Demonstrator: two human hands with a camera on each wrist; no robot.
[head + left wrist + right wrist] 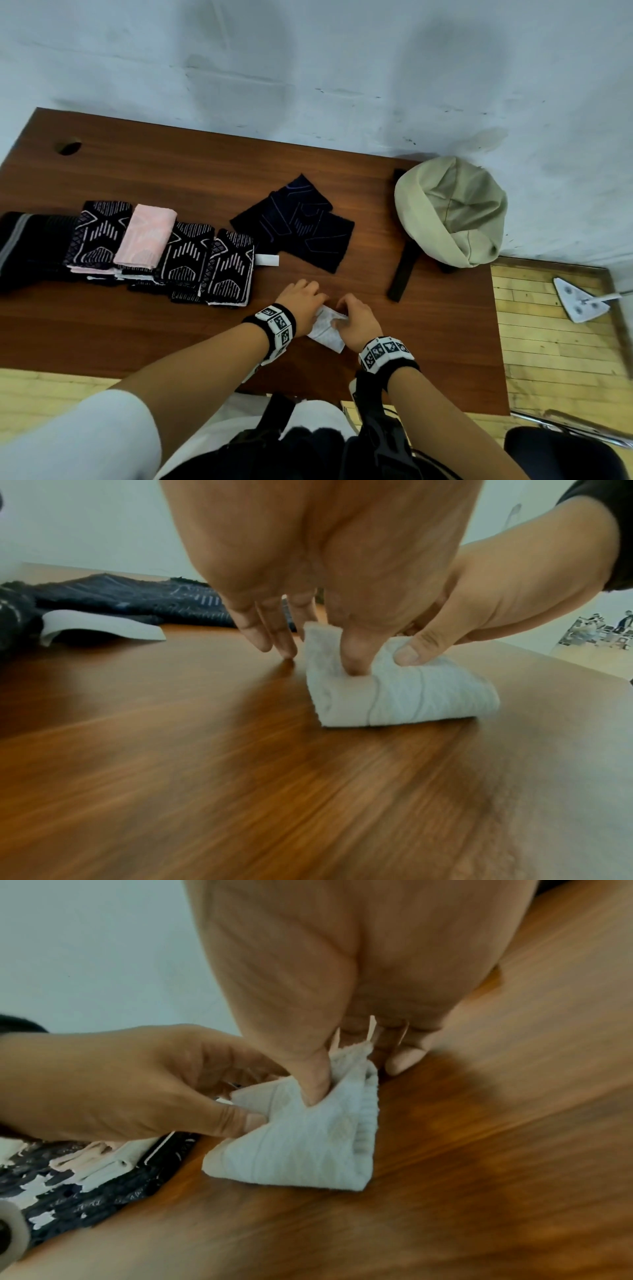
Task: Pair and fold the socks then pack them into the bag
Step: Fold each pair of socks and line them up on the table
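A white folded sock pair (327, 333) lies near the table's front edge, between both hands. My left hand (308, 299) pinches its left side, thumb (356, 666) pushed into the fold and fingertips (274, 645) touching the wood beyond. My right hand (351, 313) pinches the right side, thumb (315, 1088) dug into the sock (308, 1150). A beige bag (448, 212) lies open at the table's right end. Two navy socks (294, 222) lie overlapped mid-table. A row of folded pairs (154, 246), black-patterned and one pink, lies at the left.
The bag's black strap (404, 267) runs toward the front right of the brown table (171, 171). A white label (267, 259) lies by the folded row. A cable hole (68, 147) is at the back left. A mop head (582, 301) lies on the floor at right.
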